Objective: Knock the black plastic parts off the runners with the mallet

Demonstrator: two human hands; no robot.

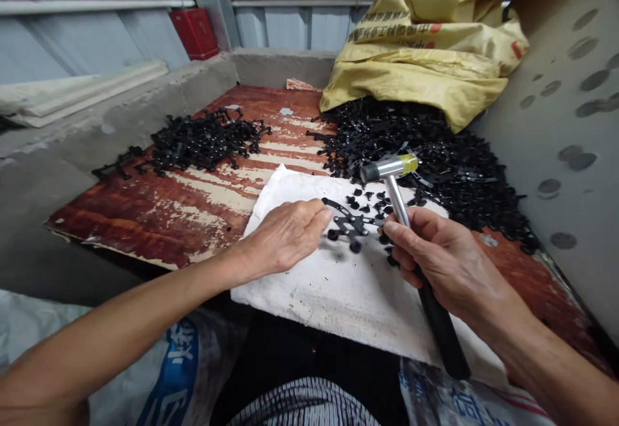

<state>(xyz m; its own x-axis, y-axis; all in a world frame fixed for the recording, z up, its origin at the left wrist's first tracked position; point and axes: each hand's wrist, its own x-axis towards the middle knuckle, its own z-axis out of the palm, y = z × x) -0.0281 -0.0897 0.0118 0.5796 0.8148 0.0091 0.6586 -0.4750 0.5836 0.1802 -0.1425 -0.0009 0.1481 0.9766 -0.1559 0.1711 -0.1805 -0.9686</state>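
My right hand (442, 258) is closed round the black grip of a small hammer (401, 197), whose metal head with a yellow end is raised above a white block (338, 290). My left hand (287, 232) rests on the block, fingers together, pinching the end of a black plastic sprue piece (351, 223) that lies just in front of the fingertips. Several small black broken-off bits (370, 197) are scattered on the block round the piece.
The block lies on a worn red board (193, 200). A heap of black plastic parts (435, 155) spills from a yellow sack (435, 46) at the right; a smaller heap (203, 139) lies at the left. Grey walls enclose the board. Printed sacks cover my lap.
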